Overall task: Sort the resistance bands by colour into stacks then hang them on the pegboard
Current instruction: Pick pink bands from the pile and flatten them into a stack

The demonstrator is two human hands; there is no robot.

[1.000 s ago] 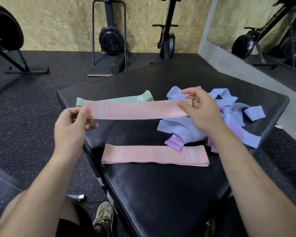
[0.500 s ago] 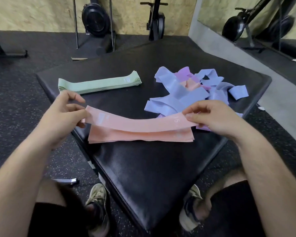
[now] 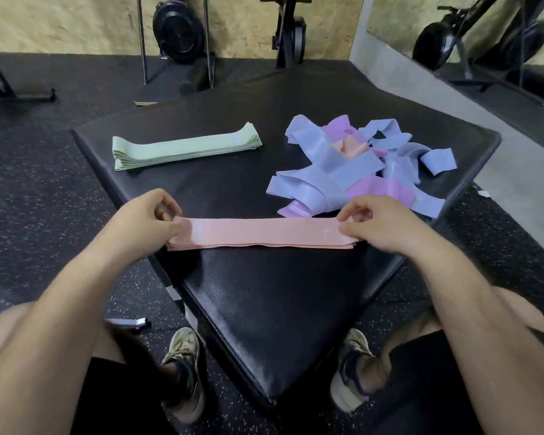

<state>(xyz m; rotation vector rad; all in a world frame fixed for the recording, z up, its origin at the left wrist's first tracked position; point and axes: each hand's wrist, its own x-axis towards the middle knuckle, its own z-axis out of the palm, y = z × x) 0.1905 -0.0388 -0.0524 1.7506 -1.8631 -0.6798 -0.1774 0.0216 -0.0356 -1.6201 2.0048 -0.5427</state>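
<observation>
Resistance bands: all are lying on the black counter [image 3: 264,309], none hanging; no pegboard is showing in view.
Unsorted pile [image 3: 343,171]: blue, purple and at least one pink band are lying tangled at the far right, waiting to be sorted.
Pink stack [image 3: 264,233]: is sitting at the near edge, edges lining up.
Green stack [image 3: 186,149]: is lying far left, looking finished.
Left hand [image 3: 142,221]: grip is pinching the pink stack's left end.
Right hand [image 3: 377,227]: grip is pinching its right end.
Progress: I'm judging sorting roughly half done; blue and purple stacks plus all hanging are remaining.
Writing: a white "5" is showing on the top pink band; the pale label patches are blurring out.
</observation>
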